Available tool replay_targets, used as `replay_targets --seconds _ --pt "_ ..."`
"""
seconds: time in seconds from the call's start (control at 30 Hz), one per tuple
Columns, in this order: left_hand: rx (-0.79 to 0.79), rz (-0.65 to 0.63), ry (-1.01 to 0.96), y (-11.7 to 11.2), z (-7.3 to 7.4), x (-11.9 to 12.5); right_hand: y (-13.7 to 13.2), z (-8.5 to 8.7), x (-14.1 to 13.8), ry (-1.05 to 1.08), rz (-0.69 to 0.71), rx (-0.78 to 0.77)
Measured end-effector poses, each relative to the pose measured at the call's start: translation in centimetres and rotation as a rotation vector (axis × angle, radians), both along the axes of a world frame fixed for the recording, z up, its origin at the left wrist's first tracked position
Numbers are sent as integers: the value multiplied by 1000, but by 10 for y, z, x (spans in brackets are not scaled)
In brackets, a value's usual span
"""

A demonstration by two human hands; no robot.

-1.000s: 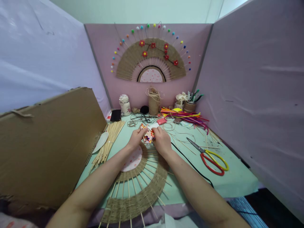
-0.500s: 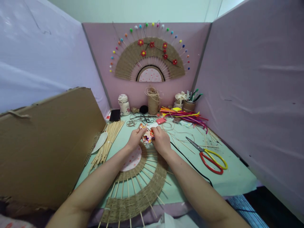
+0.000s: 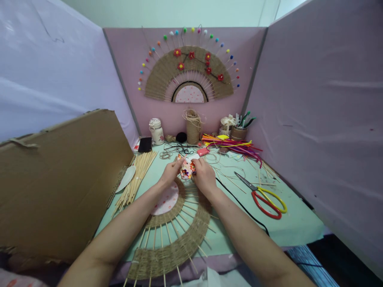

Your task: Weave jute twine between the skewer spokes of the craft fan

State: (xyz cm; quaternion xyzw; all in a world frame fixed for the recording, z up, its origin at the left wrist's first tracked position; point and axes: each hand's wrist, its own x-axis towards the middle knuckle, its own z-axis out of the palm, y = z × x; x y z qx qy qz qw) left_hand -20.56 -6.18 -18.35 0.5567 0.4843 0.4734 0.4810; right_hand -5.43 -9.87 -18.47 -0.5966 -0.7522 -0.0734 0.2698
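Between my left fingers [image 3: 177, 164] and right fingers [image 3: 198, 164] sits a patterned piece [image 3: 186, 170], pinched either side; neither nearer, long axis unclear.

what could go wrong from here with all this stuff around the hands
The small multicoloured patterned piece between the left hand and right hand might slip.

The tan woven semicircular fan seems to reach past the mint-green cloth's near edge, so a nudge could shift it.

Metal scissors with red and yellow handles lie beside the right forearm, which might knock them.
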Motion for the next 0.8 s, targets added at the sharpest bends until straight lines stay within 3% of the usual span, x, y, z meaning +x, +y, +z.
replay_targets --seconds 0.17,0.47,0.8 --pt "-2 -40 -71 -3 0 2 -1 2 -1 -11 20 -16" --pt "79 57 -83 -13 6 9 -3 2 -3 -37 21 -11" --pt "91 51 -108 -11 2 9 -4 4 -2 -23 24 -31"
